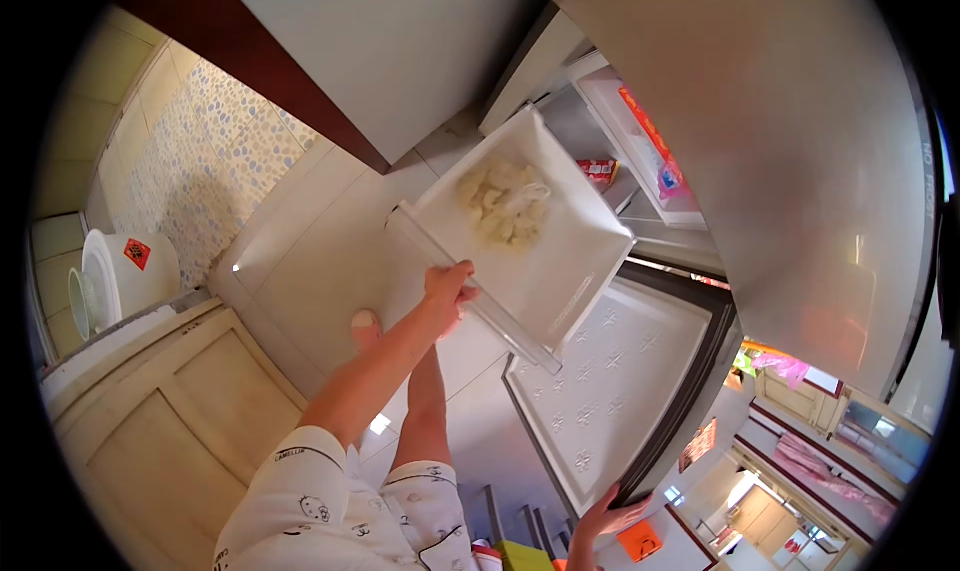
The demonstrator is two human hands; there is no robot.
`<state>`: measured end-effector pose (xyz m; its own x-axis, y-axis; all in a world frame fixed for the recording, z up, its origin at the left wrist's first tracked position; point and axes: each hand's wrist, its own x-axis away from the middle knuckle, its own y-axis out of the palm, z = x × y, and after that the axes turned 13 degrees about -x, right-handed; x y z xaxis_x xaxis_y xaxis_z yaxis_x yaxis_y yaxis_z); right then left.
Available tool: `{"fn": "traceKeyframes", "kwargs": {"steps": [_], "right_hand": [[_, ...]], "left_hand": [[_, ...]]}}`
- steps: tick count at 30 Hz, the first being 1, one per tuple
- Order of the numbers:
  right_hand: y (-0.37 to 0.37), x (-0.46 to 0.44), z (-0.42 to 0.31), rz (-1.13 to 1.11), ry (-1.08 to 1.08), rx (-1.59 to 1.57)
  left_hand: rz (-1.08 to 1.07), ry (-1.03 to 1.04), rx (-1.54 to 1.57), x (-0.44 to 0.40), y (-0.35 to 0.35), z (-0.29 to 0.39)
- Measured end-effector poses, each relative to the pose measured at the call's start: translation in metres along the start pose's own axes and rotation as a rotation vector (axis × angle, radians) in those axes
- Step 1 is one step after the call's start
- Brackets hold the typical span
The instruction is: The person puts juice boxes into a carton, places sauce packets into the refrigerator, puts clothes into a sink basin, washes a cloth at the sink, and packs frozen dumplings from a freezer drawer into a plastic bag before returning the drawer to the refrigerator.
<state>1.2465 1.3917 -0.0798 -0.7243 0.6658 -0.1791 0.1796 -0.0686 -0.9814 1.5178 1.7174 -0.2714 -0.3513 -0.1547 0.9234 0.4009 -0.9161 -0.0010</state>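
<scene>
My left hand point(449, 293) is closed around the front rim of a translucent freezer drawer point(565, 271), which is pulled out and tilted. Inside the drawer lie pale, lumpy food pieces point(505, 206) that look bagged in clear plastic; their kind is not clear. At the bottom right, my right hand point(605, 519) grips the edge of the open freezer door point(610, 381), its white inner panel embossed with snowflakes.
Behind the drawer, the freezer compartment point(665, 186) shows red and colourful packages. The upper steel fridge door point(800, 151) looms at right. A grey-white cabinet point(370, 51) stands close by the drawer. A white bucket point(130, 276) and wooden panel door point(190, 401) are at left.
</scene>
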Motion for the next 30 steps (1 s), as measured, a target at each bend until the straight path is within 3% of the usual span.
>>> {"fn": "traceKeyframes", "kwargs": {"steps": [8, 11, 18, 21, 22, 30], "right_hand": [[0.000, -0.004, 0.011, -0.076, 0.051, -0.016], [-0.012, -0.014, -0.013, -0.111, 0.006, 0.137], [-0.012, -0.015, -0.009, -0.083, -0.133, 0.096], [-0.014, -0.015, -0.014, -0.117, -0.092, 0.075], [-0.012, -0.011, -0.010, -0.076, -0.183, 0.100], [-0.012, -0.015, -0.022, -0.113, -0.113, -0.085]], "left_hand": [[-0.011, 0.077, -0.044, -0.028, 0.060, 0.061], [-0.014, 0.048, -0.043, -0.035, 0.066, 0.067], [-0.050, 0.096, 0.006, -0.042, 0.079, 0.075], [-0.066, 0.102, 0.017, -0.062, 0.099, 0.081], [-0.086, 0.108, 0.034, -0.072, 0.108, 0.083], [-0.176, 0.113, 0.014, -0.110, 0.181, 0.127]]}}
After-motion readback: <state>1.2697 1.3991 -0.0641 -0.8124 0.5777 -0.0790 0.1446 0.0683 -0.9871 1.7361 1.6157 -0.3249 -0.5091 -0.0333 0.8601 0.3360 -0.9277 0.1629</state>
